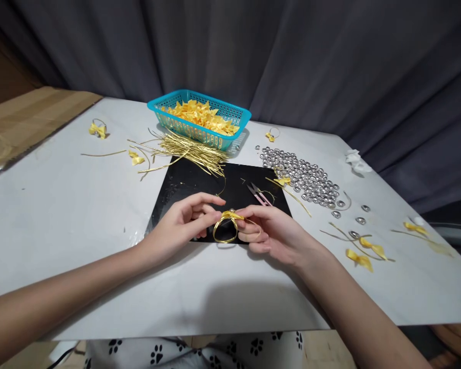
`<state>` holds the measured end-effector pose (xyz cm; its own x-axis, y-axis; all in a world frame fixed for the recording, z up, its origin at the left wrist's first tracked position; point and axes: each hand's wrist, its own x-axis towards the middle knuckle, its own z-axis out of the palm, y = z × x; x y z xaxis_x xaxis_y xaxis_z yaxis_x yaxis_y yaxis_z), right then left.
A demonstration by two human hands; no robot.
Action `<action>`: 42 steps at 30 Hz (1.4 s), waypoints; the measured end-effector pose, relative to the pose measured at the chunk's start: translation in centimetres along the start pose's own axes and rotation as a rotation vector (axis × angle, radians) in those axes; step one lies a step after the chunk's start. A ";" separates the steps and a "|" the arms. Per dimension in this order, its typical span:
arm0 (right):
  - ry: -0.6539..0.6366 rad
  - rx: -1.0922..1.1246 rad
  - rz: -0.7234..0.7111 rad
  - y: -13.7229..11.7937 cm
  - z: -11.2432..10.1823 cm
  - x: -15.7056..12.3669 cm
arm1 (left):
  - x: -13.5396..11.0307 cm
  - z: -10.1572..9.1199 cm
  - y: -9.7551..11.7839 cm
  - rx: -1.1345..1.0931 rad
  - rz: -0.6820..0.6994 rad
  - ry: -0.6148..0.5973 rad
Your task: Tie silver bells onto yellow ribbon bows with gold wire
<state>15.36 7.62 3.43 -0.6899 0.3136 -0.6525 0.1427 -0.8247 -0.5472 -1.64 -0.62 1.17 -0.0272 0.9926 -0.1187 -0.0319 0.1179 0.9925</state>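
Between my two hands a yellow ribbon bow (228, 216) is held, with a loop of gold wire (225, 241) hanging below it. A small silvery piece shows at the top of the bow. My left hand (184, 219) grips the bow's left end at the thumb tip, its index finger raised apart. At the other end, my right hand (271, 228) pinches the bow between thumb and fingers, and a thin gold wire end runs across those fingers. Under both hands lies a black mat (200, 182). Small pink-handled scissors (259, 195) rest on it, just beyond my right hand.
A teal basket (200, 132) full of yellow bows stands at the back, with a bundle of gold wires (194, 152) before it. Silver beads (301, 177) are heaped at right. Loose bows (359, 260) and wires lie around. A cardboard sheet (34, 115) covers the left corner.
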 end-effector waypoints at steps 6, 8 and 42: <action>0.038 0.000 0.036 0.0 0.3 0.2 | 0.0 -0.1 -0.1 0.177 0.044 -0.013; 0.074 -0.041 -0.002 0.1 0.3 0.2 | 0.1 -0.1 -0.1 0.184 0.036 0.046; 0.297 -0.967 -0.682 1.2 0.3 0.3 | 0.1 0.1 -0.1 0.043 -0.028 0.020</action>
<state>15.12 6.61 2.69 -0.6587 0.7452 -0.1039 0.3711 0.2016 -0.9064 -1.54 -0.53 1.05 -0.0468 0.9881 -0.1464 0.0102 0.1471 0.9891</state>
